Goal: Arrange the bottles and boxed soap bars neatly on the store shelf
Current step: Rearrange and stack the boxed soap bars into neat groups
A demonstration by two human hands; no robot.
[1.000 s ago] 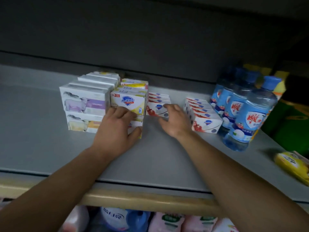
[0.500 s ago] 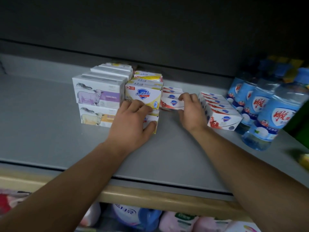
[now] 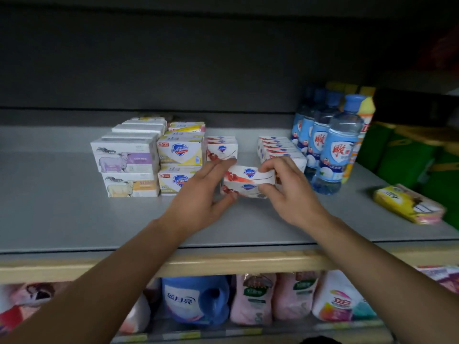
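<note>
On the grey shelf (image 3: 62, 219), both hands hold a small stack of two red-and-white soap boxes (image 3: 248, 182) in front of the rows. My left hand (image 3: 201, 194) grips its left end, my right hand (image 3: 285, 192) pinches its right end. Behind stand a row of red-and-white soap boxes (image 3: 221, 147) and a second such row (image 3: 278, 147). Yellow Safeguard boxes (image 3: 180, 165) and sheep-print soap boxes (image 3: 126, 167) are stacked two high at the left. Blue-capped bottles (image 3: 332, 150) stand in a line at the right.
A yellow wrapped pack (image 3: 407, 203) lies loose at the shelf's right. Green packages (image 3: 407, 157) fill the far right. Below the wooden shelf lip (image 3: 223, 264) sit detergent jugs and pink refill pouches (image 3: 255, 299).
My left hand left the yellow Safeguard stack and moved right. My right hand left the middle soap row; both now hold two red-and-white boxes in front of the rows.
</note>
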